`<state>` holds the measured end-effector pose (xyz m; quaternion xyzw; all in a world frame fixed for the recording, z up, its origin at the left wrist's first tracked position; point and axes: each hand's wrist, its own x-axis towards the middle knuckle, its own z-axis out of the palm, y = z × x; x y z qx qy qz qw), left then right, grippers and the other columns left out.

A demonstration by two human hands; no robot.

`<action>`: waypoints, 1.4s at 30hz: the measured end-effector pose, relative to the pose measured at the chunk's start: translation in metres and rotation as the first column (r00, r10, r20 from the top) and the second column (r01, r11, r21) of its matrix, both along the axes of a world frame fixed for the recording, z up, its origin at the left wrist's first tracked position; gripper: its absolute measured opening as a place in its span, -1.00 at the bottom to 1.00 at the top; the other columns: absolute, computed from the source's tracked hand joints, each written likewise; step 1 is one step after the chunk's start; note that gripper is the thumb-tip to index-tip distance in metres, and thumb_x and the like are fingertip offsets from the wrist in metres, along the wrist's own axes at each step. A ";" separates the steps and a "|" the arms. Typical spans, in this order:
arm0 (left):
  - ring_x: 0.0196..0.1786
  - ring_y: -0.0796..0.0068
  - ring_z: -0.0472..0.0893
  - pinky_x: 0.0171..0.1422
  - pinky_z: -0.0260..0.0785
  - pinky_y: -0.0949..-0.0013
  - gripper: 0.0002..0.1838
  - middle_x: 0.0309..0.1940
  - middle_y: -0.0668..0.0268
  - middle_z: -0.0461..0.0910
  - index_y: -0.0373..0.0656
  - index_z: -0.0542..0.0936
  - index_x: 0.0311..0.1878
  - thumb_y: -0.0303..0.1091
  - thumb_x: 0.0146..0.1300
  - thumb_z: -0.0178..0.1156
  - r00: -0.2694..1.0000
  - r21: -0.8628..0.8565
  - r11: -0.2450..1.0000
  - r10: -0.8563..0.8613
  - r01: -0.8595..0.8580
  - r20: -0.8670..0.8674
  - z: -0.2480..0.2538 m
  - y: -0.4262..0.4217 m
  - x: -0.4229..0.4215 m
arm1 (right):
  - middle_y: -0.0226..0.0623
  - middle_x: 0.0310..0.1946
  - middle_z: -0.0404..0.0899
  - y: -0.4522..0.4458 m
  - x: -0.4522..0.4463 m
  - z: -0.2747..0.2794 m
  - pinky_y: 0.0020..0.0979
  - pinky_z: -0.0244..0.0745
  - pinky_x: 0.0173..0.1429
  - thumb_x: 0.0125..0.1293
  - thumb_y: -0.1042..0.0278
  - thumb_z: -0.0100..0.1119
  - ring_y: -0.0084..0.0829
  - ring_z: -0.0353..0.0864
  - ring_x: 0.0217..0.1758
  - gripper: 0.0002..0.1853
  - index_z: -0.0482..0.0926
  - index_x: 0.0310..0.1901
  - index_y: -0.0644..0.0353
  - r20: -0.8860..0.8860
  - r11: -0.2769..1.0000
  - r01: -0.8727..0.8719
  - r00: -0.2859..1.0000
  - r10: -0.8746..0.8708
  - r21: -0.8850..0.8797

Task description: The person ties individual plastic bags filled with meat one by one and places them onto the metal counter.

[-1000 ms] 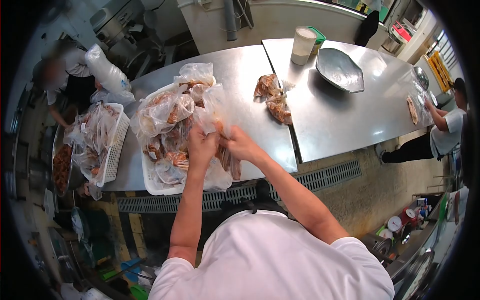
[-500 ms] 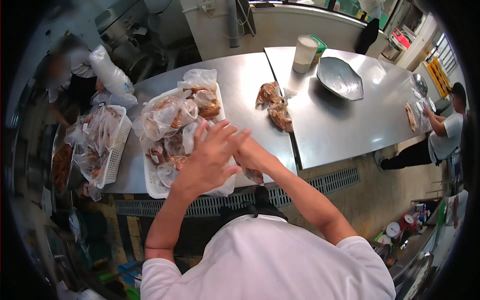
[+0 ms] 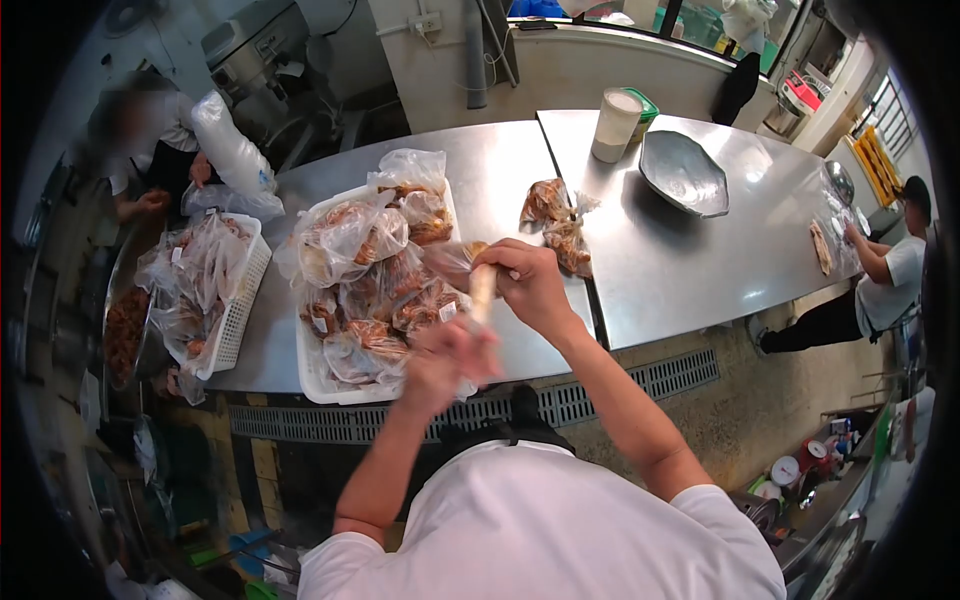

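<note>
My right hand point(image 3: 533, 288) is closed on the twisted neck of a clear plastic bag point(image 3: 455, 260), whose filled end points up and left over the crate's edge. A pale, rope-like stretch of the bag runs down from the fingers. At its lower end is my left hand point(image 3: 445, 368), smeared by motion, so its grip cannot be made out. Beneath and left of both hands stands a white crate point(image 3: 312, 368), piled with clear bags of brown, saucy-looking food point(image 3: 375, 340). More filled bags point(image 3: 567, 245) lie on the table beyond my right hand.
The steel table point(image 3: 690, 285) carries a grey octagonal dish point(image 3: 685, 170) and a tall pale container point(image 3: 616, 125). At left, a person point(image 3: 165, 150) stands behind a second white basket point(image 3: 240, 290) of bags. Another person point(image 3: 905, 250) works at the right end. A floor grate point(image 3: 640, 385) runs below.
The bag has swung up from hanging below my right hand and now points up-left. My left hand has dropped from its spread-fingered position over the crate to the twisted neck's lower end.
</note>
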<state>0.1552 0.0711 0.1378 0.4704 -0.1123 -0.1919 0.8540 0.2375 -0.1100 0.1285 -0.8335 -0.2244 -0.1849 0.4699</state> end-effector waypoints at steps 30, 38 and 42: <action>-0.31 0.28 0.65 -0.18 0.49 0.30 -0.84 -0.29 0.22 0.59 -0.29 0.61 -0.29 -0.62 0.06 0.36 0.618 0.475 0.510 0.151 -0.717 0.771 -0.005 -0.010 0.042 | -0.48 -0.35 0.59 0.007 -0.029 -0.037 -0.53 0.53 -0.26 0.38 0.51 0.32 -0.62 0.59 -0.36 -0.87 0.67 -0.09 0.32 -0.388 0.668 -0.045 0.784 0.484 0.743; -0.36 0.30 0.64 -0.22 0.48 0.33 -0.90 -0.47 0.20 0.64 -0.26 0.65 -0.38 -0.56 0.10 0.43 0.666 0.578 0.437 0.066 -0.689 0.743 -0.025 -0.040 0.033 | -0.31 -0.37 0.73 0.007 -0.059 -0.048 -0.46 0.59 -0.25 0.18 0.60 0.41 -0.51 0.74 -0.26 -0.79 0.64 -0.15 0.30 -0.324 0.847 0.173 0.946 -0.001 0.502; -0.40 0.29 0.63 -0.24 0.47 0.34 -0.89 -0.46 0.19 0.64 -0.23 0.66 -0.36 -0.58 0.10 0.42 0.479 0.340 0.597 0.085 -0.727 0.874 -0.013 -0.059 0.019 | -0.33 -0.46 0.70 -0.028 -0.027 -0.053 -0.49 0.55 -0.33 0.15 0.49 0.42 -0.55 0.68 -0.40 -0.86 0.61 -0.33 0.24 -0.155 0.920 0.276 0.958 -0.241 0.278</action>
